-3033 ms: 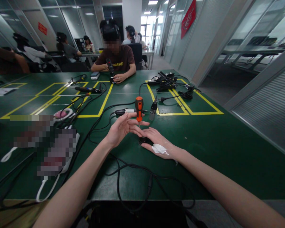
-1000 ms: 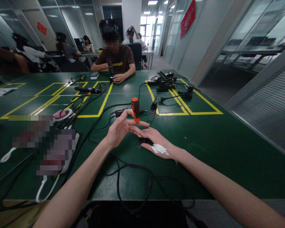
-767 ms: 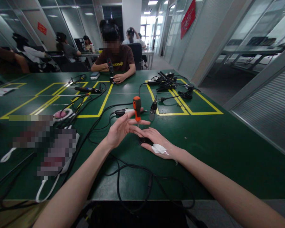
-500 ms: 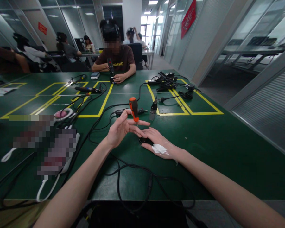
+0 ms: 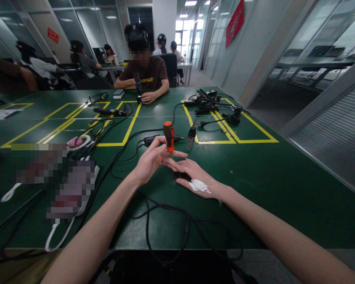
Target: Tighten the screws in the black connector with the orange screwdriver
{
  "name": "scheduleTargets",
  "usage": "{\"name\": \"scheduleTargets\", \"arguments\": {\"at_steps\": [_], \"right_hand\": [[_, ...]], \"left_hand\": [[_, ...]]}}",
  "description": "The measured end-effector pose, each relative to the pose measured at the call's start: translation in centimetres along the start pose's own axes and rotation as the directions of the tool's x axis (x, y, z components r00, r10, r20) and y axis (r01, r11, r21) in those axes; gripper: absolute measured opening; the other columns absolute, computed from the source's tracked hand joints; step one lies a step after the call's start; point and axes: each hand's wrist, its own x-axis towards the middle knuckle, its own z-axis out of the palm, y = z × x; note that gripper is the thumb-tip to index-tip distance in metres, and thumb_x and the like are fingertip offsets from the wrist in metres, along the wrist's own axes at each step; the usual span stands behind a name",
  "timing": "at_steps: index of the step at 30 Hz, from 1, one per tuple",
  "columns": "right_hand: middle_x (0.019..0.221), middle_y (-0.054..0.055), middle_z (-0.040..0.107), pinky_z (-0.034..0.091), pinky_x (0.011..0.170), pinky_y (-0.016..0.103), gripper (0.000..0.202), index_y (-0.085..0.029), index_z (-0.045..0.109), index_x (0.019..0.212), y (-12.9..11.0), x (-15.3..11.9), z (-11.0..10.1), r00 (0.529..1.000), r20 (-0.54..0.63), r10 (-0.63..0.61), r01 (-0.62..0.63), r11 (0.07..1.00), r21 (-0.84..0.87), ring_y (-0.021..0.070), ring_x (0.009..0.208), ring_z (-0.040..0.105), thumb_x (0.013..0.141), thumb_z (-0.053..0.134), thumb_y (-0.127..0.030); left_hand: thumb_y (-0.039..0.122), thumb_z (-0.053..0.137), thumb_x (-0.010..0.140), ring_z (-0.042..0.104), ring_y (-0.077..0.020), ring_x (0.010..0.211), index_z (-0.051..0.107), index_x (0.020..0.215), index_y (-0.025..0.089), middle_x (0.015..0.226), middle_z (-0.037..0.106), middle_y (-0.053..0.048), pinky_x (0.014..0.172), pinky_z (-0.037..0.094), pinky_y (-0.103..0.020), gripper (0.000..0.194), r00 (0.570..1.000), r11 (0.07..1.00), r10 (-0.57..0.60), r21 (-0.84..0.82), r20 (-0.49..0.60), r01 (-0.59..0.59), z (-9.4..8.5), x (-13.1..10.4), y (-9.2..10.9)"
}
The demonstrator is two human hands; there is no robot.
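Observation:
My left hand (image 5: 154, 157) grips an orange and dark screwdriver (image 5: 169, 136) by its handle, which stands nearly upright. Its shaft points down between my fingers; the tip is hidden. Below it, a black round-edged object (image 5: 181, 175) lies on the green table, mostly covered by my right hand (image 5: 197, 173). My right hand presses it from above with its thumb and fingers around it. White padding under clear tape (image 5: 198, 185) sits on the back of that hand. Just beyond my hands are a small dark bottle-shaped tool (image 5: 191, 136) and a black corded tool (image 5: 150, 139).
Black cables (image 5: 168, 207) loop across the table (image 5: 269, 189) near its front edge. Two phones, one a blurred phone (image 5: 72, 189), lie at left with white cords. A tangle of black tools and plugs (image 5: 205, 100) sits far right. Opposite, a person (image 5: 148, 75) works with a dark tool.
The screwdriver handle has shifted slightly right and become more upright, with my left fingers moving along. My right hand stays in place.

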Motion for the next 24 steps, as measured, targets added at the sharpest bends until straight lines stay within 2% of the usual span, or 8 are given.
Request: {"name": "scheduleTargets", "arguments": {"at_steps": [3, 5, 8, 11, 15, 20, 24], "right_hand": [[0.126, 0.014, 0.069, 0.041, 0.115, 0.061, 0.027, -0.021, 0.059, 0.123, 0.00, -0.03, 0.07, 1.000, -0.009, -0.004, 0.004, 1.000, -0.010, 0.0306, 0.124, 0.062, 0.101, 0.060, -0.036], [0.126, 0.014, 0.069, 0.041, 0.115, 0.061, 0.027, -0.021, 0.060, 0.123, 0.01, -0.05, 0.14, 1.000, -0.017, -0.005, 0.004, 1.000, -0.016, 0.0307, 0.124, 0.062, 0.101, 0.060, -0.036], [0.128, 0.014, 0.068, 0.041, 0.115, 0.061, 0.028, -0.022, 0.060, 0.124, 0.05, -0.06, 0.20, 1.000, -0.016, 0.001, -0.001, 1.000, -0.018, 0.0307, 0.125, 0.062, 0.100, 0.060, -0.036], [0.128, 0.014, 0.069, 0.042, 0.115, 0.062, 0.032, -0.023, 0.058, 0.129, 0.08, -0.06, 0.15, 1.000, -0.005, 0.010, -0.011, 1.000, -0.013, 0.0308, 0.124, 0.062, 0.100, 0.060, -0.036], [0.131, 0.014, 0.067, 0.040, 0.116, 0.062, 0.032, -0.022, 0.058, 0.130, -0.01, -0.07, -0.01, 1.000, 0.009, 0.017, -0.017, 1.000, -0.012, 0.0314, 0.128, 0.060, 0.101, 0.059, -0.037], [0.131, 0.014, 0.067, 0.040, 0.116, 0.061, 0.030, -0.022, 0.060, 0.128, -0.07, -0.02, -0.03, 1.000, 0.014, 0.019, -0.019, 1.000, -0.006, 0.0310, 0.127, 0.060, 0.101, 0.059, -0.037], [0.130, 0.015, 0.068, 0.042, 0.115, 0.061, 0.030, -0.021, 0.059, 0.127, -0.06, -0.04, -0.05, 1.000, 0.007, 0.013, -0.013, 1.000, -0.010, 0.0309, 0.126, 0.061, 0.101, 0.059, -0.037]], "left_hand": [[0.047, 0.058, 0.097, 0.080, -0.0245, 0.073, 0.051, 0.128, 0.020, 0.106, 0.081, -0.013, 0.069, 0.058, -0.031, 0.041, 1.000, 1.000, -0.019, 0.023, -0.009, 0.019, 0.25, -0.01, -0.04], [0.048, 0.059, 0.097, 0.080, -0.0240, 0.075, 0.054, 0.132, 0.017, 0.108, 0.080, -0.015, 0.071, 0.059, -0.031, 0.047, 0.999, 0.999, -0.033, 0.043, -0.025, 0.034, 0.46, -0.04, 0.08], [0.046, 0.064, 0.096, 0.079, -0.0212, 0.073, 0.061, 0.120, 0.014, 0.108, 0.080, -0.015, 0.069, 0.059, -0.028, 0.040, 0.997, 0.996, -0.039, 0.081, -0.067, 0.044, 0.72, -0.06, 0.26], [0.045, 0.069, 0.094, 0.079, -0.0197, 0.070, 0.055, 0.110, 0.018, 0.104, 0.081, -0.012, 0.066, 0.059, -0.027, 0.035, 0.996, 0.994, -0.020, 0.108, -0.084, 0.030, 0.79, -0.06, 0.24], [0.041, 0.075, 0.090, 0.079, -0.0209, 0.067, 0.045, 0.113, 0.022, 0.103, 0.081, -0.009, 0.062, 0.059, -0.027, 0.043, 0.997, 0.992, 0.009, 0.130, -0.075, 0.001, 0.66, -0.08, 0.07], [0.048, 0.067, 0.094, 0.079, -0.0211, 0.069, 0.052, 0.131, 0.017, 0.106, 0.080, -0.013, 0.064, 0.059, -0.027, 0.050, 0.998, 0.996, -0.028, 0.086, -0.061, 0.033, 0.76, -0.07, 0.29], [0.047, 0.069, 0.093, 0.079, -0.0200, 0.069, 0.056, 0.115, 0.016, 0.105, 0.080, -0.013, 0.064, 0.058, -0.026, 0.039, 0.996, 0.992, -0.030, 0.116, -0.083, 0.039, 0.80, -0.01, 0.22]]}}
